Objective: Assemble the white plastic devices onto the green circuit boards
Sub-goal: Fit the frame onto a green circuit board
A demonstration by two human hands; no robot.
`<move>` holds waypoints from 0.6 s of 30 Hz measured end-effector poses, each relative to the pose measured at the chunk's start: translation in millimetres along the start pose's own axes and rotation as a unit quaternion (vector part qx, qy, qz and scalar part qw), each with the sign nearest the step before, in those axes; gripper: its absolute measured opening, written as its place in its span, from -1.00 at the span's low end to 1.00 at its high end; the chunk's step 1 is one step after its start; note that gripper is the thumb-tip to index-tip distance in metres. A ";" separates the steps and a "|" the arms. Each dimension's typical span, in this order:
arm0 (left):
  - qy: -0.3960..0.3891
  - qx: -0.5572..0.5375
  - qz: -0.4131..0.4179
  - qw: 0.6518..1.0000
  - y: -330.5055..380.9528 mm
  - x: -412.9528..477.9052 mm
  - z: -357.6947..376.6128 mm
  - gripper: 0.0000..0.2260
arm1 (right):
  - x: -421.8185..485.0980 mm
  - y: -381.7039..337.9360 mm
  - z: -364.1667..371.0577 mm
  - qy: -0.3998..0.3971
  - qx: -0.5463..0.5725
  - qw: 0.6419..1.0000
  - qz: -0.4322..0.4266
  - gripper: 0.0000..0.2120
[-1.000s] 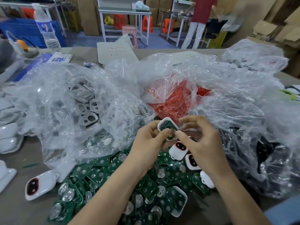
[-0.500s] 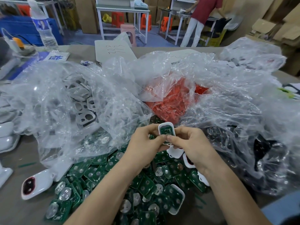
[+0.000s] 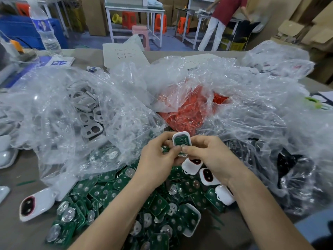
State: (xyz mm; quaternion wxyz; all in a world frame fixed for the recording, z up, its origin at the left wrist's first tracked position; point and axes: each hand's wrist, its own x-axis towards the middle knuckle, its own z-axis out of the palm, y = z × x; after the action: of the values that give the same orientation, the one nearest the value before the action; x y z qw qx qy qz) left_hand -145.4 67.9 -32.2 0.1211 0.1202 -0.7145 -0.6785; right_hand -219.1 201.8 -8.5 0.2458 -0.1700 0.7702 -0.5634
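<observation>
Two likely slips: pressing unevenly and seating the green circuit board crooked in the white rounded plastic shell, or loosening and dropping both into the heap of loose green boards below the grips. Pinching the shell from either side, left grip and right grip both curled, thumbs on its near end.

Left grip and right grip pinch together, thumbs touching.

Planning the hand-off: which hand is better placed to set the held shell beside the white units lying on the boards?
Right, likely: the right hand sits just above those white units; the left hand is across the shell.
</observation>
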 end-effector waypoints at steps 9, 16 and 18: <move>-0.002 -0.100 -0.055 0.993 3.3 0.1 -0.4 -0.83 | 1.8 10.6 12.8 -0.001 0.031 0.999 -0.036 -0.88; -0.001 -0.163 -0.084 0.983 5.2 0.2 0.3 -0.90 | 4.6 16.1 16.9 0.010 0.158 0.987 -0.011 -0.90; -0.008 -0.161 -0.084 0.983 4.8 -0.2 0.8 -0.91 | 2.7 16.6 20.2 0.012 0.155 0.988 -0.025 -0.86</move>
State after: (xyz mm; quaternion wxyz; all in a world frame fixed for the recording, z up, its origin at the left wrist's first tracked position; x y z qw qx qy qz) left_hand -145.6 68.9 -27.4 0.0750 0.1533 -0.5843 -0.7934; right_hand -209.5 189.7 -29.7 0.2460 -0.1419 0.6720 -0.6839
